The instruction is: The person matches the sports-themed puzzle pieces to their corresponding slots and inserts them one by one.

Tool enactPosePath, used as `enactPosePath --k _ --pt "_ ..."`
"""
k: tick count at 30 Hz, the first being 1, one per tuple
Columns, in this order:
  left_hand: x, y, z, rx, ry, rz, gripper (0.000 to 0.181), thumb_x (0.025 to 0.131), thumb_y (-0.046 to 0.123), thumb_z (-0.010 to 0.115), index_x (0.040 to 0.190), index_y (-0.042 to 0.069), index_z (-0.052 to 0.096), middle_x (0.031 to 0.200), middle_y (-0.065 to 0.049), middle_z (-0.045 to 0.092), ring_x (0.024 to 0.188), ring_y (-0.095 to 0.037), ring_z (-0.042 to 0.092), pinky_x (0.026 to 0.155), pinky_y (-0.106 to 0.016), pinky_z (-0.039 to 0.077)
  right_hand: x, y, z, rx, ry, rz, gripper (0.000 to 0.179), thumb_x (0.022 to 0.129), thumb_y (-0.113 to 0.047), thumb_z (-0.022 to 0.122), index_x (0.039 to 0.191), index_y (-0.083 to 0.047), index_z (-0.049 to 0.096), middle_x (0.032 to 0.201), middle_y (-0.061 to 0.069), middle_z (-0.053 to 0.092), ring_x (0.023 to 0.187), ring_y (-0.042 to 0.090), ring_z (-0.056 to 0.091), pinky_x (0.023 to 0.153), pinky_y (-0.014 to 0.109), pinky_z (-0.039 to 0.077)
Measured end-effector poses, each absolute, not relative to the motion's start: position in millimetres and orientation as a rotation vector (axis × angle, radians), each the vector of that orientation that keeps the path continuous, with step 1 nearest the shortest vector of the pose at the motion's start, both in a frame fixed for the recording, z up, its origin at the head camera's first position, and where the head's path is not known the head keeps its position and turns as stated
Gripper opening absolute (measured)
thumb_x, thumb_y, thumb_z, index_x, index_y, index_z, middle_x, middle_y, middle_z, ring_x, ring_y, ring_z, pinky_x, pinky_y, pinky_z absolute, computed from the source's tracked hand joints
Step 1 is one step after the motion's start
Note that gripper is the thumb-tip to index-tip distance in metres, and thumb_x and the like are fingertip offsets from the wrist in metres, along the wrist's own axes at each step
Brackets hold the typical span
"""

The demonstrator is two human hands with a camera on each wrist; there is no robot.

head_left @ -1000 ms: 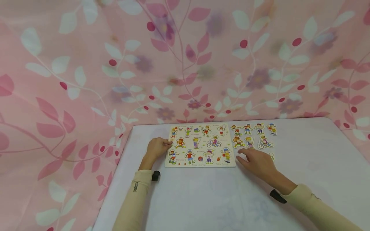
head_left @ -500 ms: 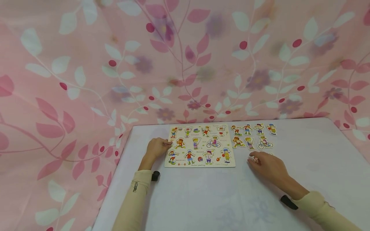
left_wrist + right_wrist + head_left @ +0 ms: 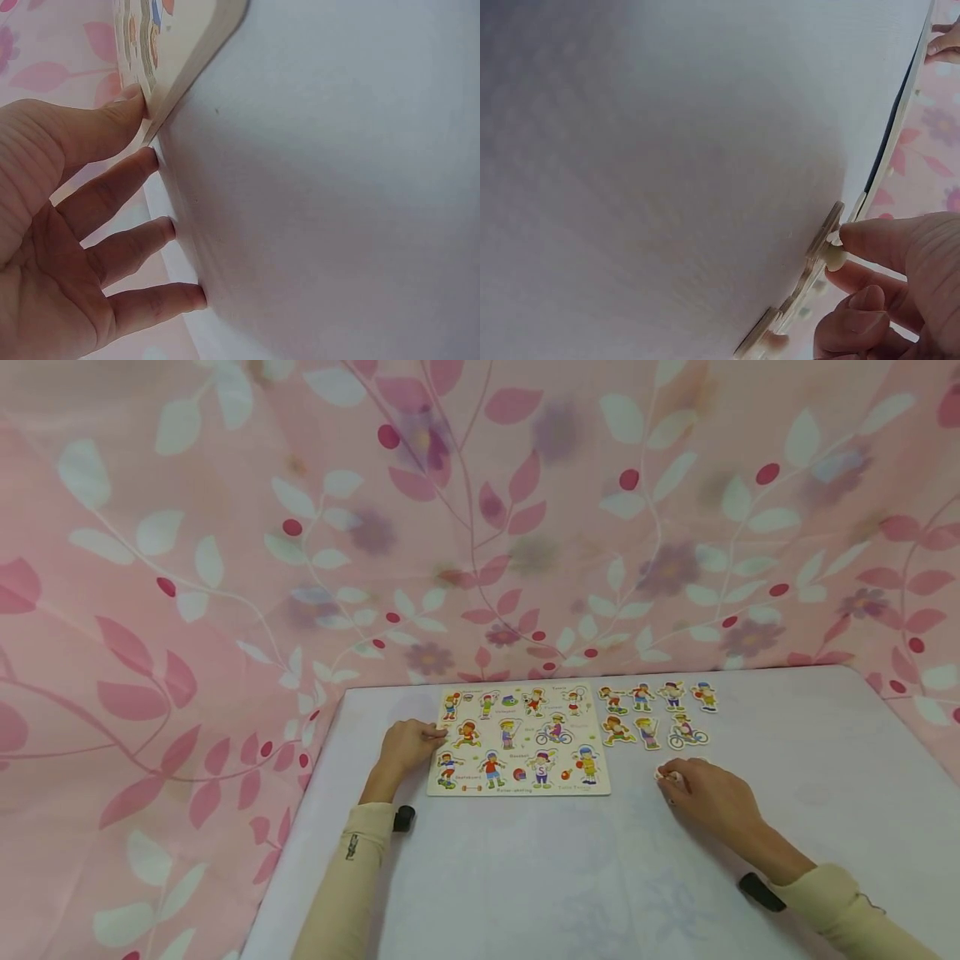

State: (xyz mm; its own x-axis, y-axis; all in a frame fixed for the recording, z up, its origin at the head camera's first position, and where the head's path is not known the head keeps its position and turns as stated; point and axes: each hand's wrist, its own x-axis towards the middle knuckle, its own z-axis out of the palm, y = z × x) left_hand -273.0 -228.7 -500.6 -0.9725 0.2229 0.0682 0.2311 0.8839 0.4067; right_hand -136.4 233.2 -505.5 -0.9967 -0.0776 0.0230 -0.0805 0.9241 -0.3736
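Note:
The wooden puzzle board [image 3: 465,782], printed with children playing sports, lies on the white table. At its left edge my left hand [image 3: 408,745] holds on, with the thumb over the rim and the index fingertip against the side. In the left wrist view the other fingers of that hand [image 3: 135,255] spread down to the table. Right of the board, my right hand [image 3: 708,793] pinches the round knob [image 3: 835,257] of a cut-out puzzle piece [image 3: 667,772]. That piece is low at the tabletop and mostly covered by the hand. Another knobbed piece [image 3: 757,334] shows beside it.
Several loose figure pieces stand in two rows right of the board, among them a cyclist [image 3: 686,732], a runner [image 3: 618,731] and a golfer [image 3: 647,732]. A pink floral curtain [image 3: 480,527] hangs behind the table [image 3: 525,877].
My right hand has moved right and toward me, away from the board's corner. Its fingers were apart and now pinch a puzzle piece. The left hand has stayed on the board.

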Motion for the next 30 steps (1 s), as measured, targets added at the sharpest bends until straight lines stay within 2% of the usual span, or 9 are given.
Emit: enactPosePath --k 4,11,23,30 --pt "-272 -229 -500 -0.368 -3.029 -0.67 0.018 0.086 0.025 0.078 0.102 0.019 0.08 0.116 -0.009 0.07 0.108 -0.031 0.065 0.086 -0.045 0.051 -133 233 -503 0.134 -3.07 0.579 0.023 0.089 -0.024 0.073 0.104 -0.008 0.073 0.085 0.004 0.066 0.062 0.014 0.047 0.05 0.028 0.037" --pt "-271 -229 -499 -0.35 -3.033 -0.656 0.018 0.085 0.024 0.079 0.102 0.018 0.08 0.115 -0.01 0.07 0.106 -0.031 0.066 0.084 -0.045 0.051 -129 234 -497 0.154 -3.065 0.567 0.021 0.088 -0.022 0.074 0.103 -0.007 0.072 0.07 -0.004 0.051 0.059 0.014 0.043 0.049 0.03 0.034" --pt "-273 -229 -502 -0.357 -3.045 -0.658 0.018 0.086 0.027 0.078 0.103 0.02 0.079 0.117 -0.008 0.07 0.107 -0.03 0.065 0.085 -0.044 0.051 -129 234 -495 0.163 -3.095 0.59 0.02 0.087 -0.019 0.072 0.101 -0.005 0.072 0.07 -0.003 0.05 0.06 0.015 0.044 0.05 0.03 0.034" --pt "-274 -228 -502 -0.352 -3.045 -0.656 0.018 0.086 0.026 0.078 0.103 0.02 0.079 0.115 -0.008 0.07 0.106 -0.029 0.066 0.085 -0.043 0.052 -135 232 -490 0.198 -3.039 0.583 0.016 0.087 -0.021 0.072 0.099 -0.009 0.072 0.065 -0.005 0.046 0.057 0.013 0.041 0.046 0.028 0.03"
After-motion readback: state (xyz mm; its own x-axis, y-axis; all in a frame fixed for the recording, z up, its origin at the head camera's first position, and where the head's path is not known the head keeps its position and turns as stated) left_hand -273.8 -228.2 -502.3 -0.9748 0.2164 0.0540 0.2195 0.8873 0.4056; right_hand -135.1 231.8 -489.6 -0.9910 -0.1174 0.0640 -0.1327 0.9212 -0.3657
